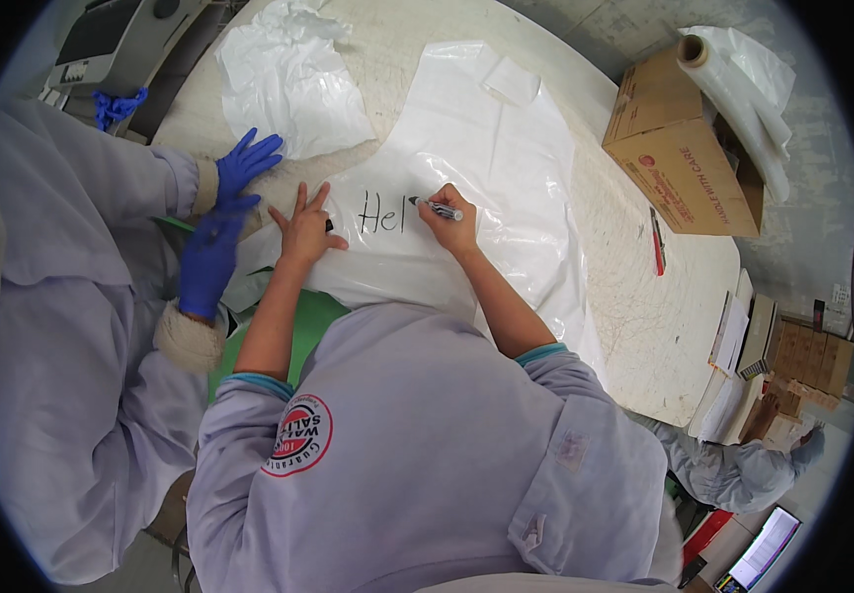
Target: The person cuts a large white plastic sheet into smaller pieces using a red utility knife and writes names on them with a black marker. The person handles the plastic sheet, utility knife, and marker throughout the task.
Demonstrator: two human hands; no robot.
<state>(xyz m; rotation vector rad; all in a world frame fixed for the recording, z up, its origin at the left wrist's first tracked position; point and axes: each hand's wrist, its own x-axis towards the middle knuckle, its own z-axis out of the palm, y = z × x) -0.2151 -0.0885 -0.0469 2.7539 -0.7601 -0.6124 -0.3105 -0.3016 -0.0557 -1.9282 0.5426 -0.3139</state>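
A white plastic apron-shaped sheet [506, 148] lies spread over the table in front of me. My left hand [304, 231] rests on its left part with the fingers spread, pressing it down. A small black piece [329, 225], perhaps a cap, shows by those fingers; I cannot tell if it is held. My right hand [454, 229] grips a marker [444, 211] with a grey-white barrel, its tip end close to the sheet. Black handwritten letters [382, 212] stand on the plastic just left of the marker.
At my left a co-worker's blue-gloved hands [207, 259] are beside the sheet, one blurred. Crumpled white plastic [288, 84] lies at the far left. A cardboard box [679, 148] with a film roll [738, 104] stands far right, near a red pen-like item [658, 242].
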